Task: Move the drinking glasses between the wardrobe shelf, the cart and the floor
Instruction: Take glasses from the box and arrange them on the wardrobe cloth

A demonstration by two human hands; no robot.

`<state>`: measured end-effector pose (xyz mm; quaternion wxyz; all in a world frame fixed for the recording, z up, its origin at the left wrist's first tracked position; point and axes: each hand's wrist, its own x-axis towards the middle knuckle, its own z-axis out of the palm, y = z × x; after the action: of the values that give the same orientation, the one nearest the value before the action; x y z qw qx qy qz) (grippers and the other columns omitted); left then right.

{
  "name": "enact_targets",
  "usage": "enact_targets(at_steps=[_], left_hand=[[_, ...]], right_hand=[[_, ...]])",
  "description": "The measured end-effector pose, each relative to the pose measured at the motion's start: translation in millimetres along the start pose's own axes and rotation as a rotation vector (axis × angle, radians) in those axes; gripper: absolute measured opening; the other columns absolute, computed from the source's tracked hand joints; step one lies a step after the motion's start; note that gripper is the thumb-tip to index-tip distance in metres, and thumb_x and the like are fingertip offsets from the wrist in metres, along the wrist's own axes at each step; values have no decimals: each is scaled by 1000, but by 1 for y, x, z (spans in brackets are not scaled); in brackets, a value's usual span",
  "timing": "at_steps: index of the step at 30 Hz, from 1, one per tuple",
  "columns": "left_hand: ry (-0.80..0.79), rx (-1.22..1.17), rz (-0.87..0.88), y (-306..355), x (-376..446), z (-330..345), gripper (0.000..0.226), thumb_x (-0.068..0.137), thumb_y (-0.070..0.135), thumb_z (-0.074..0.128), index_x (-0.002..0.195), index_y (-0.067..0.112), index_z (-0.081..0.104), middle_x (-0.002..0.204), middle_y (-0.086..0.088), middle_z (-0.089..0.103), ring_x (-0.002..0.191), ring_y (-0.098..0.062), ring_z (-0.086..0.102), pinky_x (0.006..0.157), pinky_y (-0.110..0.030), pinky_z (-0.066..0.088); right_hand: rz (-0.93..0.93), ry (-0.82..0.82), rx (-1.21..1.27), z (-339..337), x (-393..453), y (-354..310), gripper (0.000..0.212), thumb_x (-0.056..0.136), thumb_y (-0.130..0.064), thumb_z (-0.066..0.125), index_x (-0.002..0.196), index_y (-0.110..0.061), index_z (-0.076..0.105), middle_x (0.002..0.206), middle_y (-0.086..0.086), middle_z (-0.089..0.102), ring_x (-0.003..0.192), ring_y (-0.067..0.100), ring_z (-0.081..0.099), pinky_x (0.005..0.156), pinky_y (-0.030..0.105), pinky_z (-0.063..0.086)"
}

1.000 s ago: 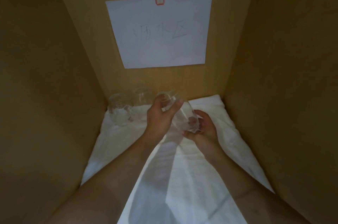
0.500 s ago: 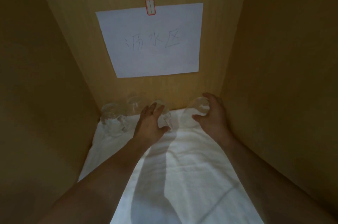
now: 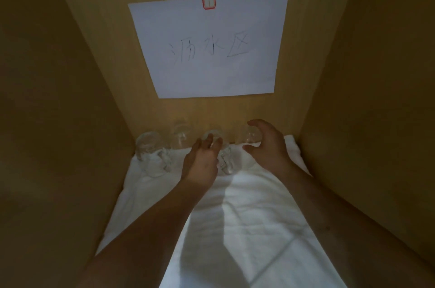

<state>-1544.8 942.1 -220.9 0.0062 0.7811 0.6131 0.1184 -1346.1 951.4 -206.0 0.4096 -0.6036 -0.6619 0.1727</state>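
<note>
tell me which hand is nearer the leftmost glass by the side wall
Left. The left hand rests on the third glass, a short way right of the leftmost glass. The right hand is farther right, cupped round the end glass.

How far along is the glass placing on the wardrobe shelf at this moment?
Done: two glasses, the far-left glass and the second glass, stand on the white towel by the back wall. In hand: the left hand touches the third glass; the right hand curls around the fourth glass, whether gripping or releasing is unclear. Left: both hands must let go. Cart and floor are out of view.
</note>
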Motion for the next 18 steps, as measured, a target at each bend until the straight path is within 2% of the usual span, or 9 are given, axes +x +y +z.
enact_targets(at_steps=[2,4,6,9,13,16,18], left_hand=[[3,-13,-5,-1,1,2,66,96,9,60,154,29,35,164,-1,30,147,-31,33,98,-43,49],[7,-31,-16,-1,0,2,67,96,8,60,154,30,35,164,0,30,148,-32,31,99,-44,49],[11,-34,-24,0,-1,3,69,96,8,60,155,31,33,165,1,28,149,-31,29,102,-43,47],[17,-18,-28,3,-4,3,71,96,10,60,157,29,29,167,-1,25,151,-31,27,110,-40,41],[53,97,10,10,-8,-3,70,94,20,59,157,24,28,165,-6,28,150,-34,25,121,-44,24],[50,165,56,11,-12,-7,73,95,32,57,159,20,24,166,-10,24,153,-35,14,124,-46,11],[41,143,37,9,-17,-11,77,96,36,57,161,21,18,168,-10,18,155,-35,9,126,-46,9]], right_hand=[[-33,-36,-31,3,5,0,62,75,-11,88,132,-14,61,134,-1,60,119,9,54,91,0,30],[-52,-82,-60,6,10,-3,63,77,-12,86,134,-15,60,136,0,58,117,9,55,92,7,35],[-53,-103,-77,8,13,-6,63,79,-13,85,136,-16,58,138,1,56,110,1,51,91,16,39],[-51,-128,-73,8,11,-7,64,79,-13,84,137,-16,56,139,1,54,108,-1,47,91,20,41],[-21,-187,-97,0,10,-10,67,79,-14,84,139,-16,55,142,3,52,122,17,58,97,24,45],[11,-247,-237,-8,11,-17,73,83,-26,80,148,-24,48,157,8,38,140,30,43,113,32,36],[13,-234,-274,-11,6,-22,75,86,-29,76,152,-26,42,162,9,30,146,33,33,119,39,31]])
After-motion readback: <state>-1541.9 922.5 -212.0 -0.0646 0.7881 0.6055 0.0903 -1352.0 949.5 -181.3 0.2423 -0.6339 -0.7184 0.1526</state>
